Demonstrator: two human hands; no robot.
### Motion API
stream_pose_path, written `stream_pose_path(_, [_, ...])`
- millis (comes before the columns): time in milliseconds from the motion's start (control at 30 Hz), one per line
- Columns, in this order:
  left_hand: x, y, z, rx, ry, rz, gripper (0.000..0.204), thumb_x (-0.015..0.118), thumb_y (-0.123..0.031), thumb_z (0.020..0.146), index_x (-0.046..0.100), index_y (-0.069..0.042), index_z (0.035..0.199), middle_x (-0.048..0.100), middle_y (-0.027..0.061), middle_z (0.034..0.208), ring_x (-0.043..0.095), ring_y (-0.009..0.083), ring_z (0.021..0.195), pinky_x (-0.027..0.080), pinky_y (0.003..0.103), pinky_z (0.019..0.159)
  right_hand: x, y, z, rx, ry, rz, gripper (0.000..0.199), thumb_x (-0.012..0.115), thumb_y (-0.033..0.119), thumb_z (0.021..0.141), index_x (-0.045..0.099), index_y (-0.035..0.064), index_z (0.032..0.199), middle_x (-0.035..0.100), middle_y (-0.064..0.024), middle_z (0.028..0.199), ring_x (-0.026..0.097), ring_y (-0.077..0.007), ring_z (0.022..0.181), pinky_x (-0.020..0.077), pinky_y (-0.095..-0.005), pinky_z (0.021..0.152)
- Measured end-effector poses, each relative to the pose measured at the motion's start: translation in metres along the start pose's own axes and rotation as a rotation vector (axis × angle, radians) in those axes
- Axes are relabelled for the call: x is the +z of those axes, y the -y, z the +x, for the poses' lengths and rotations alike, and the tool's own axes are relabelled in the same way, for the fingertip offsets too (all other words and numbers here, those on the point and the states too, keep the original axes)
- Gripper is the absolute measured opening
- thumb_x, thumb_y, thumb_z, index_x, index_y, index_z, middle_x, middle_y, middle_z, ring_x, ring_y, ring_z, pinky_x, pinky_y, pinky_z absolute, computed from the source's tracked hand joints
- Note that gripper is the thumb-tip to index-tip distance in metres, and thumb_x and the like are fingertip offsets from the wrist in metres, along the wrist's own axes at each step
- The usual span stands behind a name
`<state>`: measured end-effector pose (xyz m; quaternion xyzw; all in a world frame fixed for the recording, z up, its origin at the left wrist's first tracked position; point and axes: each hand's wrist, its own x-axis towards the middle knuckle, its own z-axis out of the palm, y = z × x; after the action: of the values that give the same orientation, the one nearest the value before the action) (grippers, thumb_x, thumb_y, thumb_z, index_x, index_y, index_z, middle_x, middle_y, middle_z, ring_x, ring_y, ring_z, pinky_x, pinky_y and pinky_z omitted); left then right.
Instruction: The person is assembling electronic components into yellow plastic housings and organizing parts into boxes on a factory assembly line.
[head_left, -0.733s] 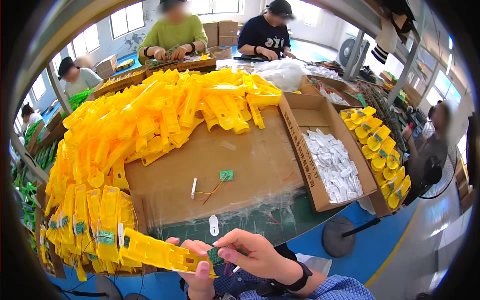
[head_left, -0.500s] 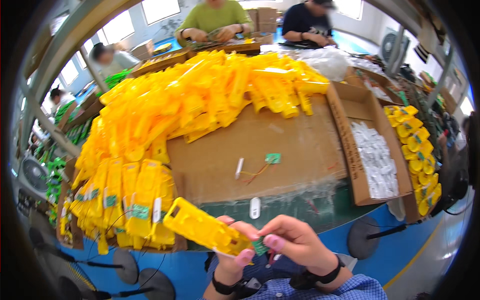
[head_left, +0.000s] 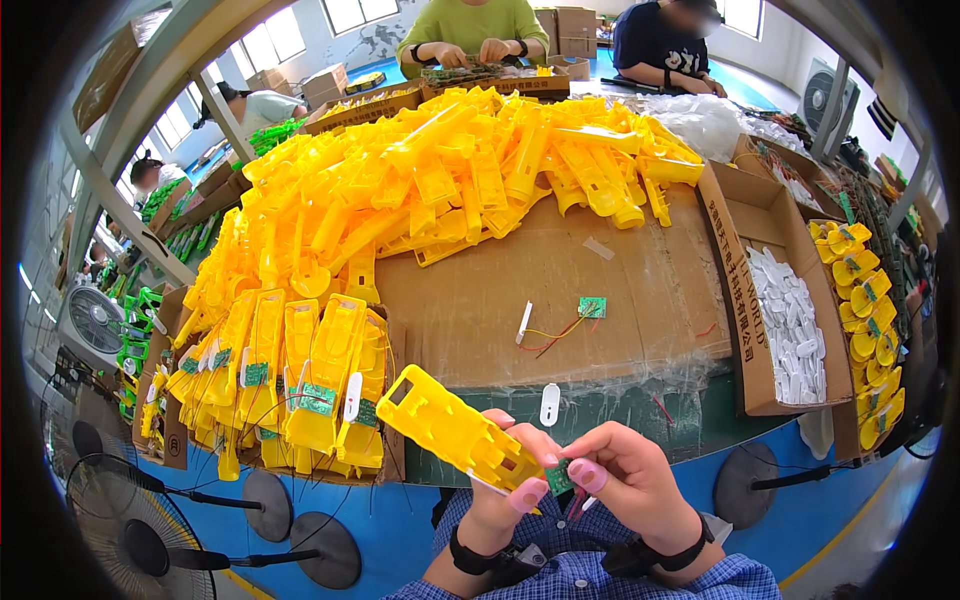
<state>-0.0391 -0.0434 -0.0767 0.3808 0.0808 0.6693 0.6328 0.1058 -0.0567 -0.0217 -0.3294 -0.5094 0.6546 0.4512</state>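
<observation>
- Yellow plastic casing (head_left: 450,425): one, open side up, gripped at its near end by the left hand (head_left: 498,500); long axis slanting from the near right to the far left, free end pointing away from both hands.
- Green circuit board (head_left: 558,478): one, pinched between thumb and fingertips of the right hand (head_left: 637,485); lies between the hands, just beside the casing's near right end; right hand the nearer. Contact between board and casing: cannot tell.
- Dark red wires (head_left: 577,504): below the board, by the right thumb.
- White oval cover (head_left: 549,404): on the green tabletop (head_left: 690,412), beyond the hands.
- Yellow casings (head_left: 450,190): large heap, farther off.
</observation>
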Motion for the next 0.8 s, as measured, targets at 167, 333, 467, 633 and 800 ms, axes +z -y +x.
stream_pose_path(167, [0.007, -0.001, 0.003, -0.071, -0.232, -0.031, 0.068, 0.063, -0.029, 0.073, 0.028, -0.004, 0.126, 0.056, 0.0125, 0.088, 0.055, 0.0197, 0.083, 0.044, 0.030, 0.076, 0.007, 0.020, -0.001, -0.196, -0.130, -0.541, 0.017, 0.055, 0.007, 0.085, 0.052, -0.0010, 0.100, 0.059, -0.0091, 0.079, 0.059, -0.0144, 0.071, 0.0464, -0.0253, 0.066])
stream_pose_path(333, [0.003, -0.012, 0.008, -0.292, -0.187, -0.113, 0.068, 0.047, -0.042, 0.074, 0.037, 0.007, 0.120, 0.057, 0.0161, 0.096, 0.056, 0.0215, 0.083, 0.046, 0.030, 0.074, 0.000, 0.012, -0.011, -0.155, -0.267, -0.440, 0.015, 0.055, 0.005, 0.084, 0.050, -0.0010, 0.097, 0.058, -0.0066, 0.081, 0.056, -0.0087, 0.075, 0.0452, -0.0196, 0.066])
stream_pose_path(467, [0.007, -0.018, 0.006, -0.263, -0.224, -0.037, 0.063, 0.047, -0.043, 0.079, 0.034, 0.003, 0.121, 0.055, 0.0173, 0.101, 0.057, 0.0250, 0.093, 0.047, 0.035, 0.082, 0.005, 0.016, -0.016, -0.245, -0.341, -0.423, 0.012, 0.056, 0.004, 0.083, 0.049, 0.0003, 0.093, 0.059, -0.0133, 0.085, 0.059, -0.0137, 0.074, 0.0481, -0.0224, 0.066])
stream_pose_path(633, [0.000, -0.024, 0.002, -0.088, -0.165, 0.021, 0.053, 0.034, -0.042, 0.090, 0.035, -0.001, 0.124, 0.046, 0.0182, 0.114, 0.055, 0.0288, 0.090, 0.048, 0.040, 0.077, 0.002, 0.025, -0.025, -0.659, -0.378, -0.407, 0.018, 0.066, 0.006, 0.075, 0.048, 0.0081, 0.078, 0.057, -0.0213, 0.093, 0.060, -0.0247, 0.081, 0.0501, -0.0312, 0.069])
stream_pose_path(800, [0.004, -0.022, 0.002, -0.093, -0.191, -0.114, 0.057, 0.031, -0.046, 0.091, 0.035, 0.001, 0.123, 0.047, 0.0180, 0.113, 0.055, 0.0281, 0.087, 0.047, 0.040, 0.074, 0.009, 0.044, -0.036, -0.433, -0.271, -0.363, 0.019, 0.074, 0.006, 0.066, 0.060, 0.0057, 0.079, 0.057, -0.0102, 0.079, 0.057, -0.0148, 0.066, 0.0472, -0.0251, 0.060])
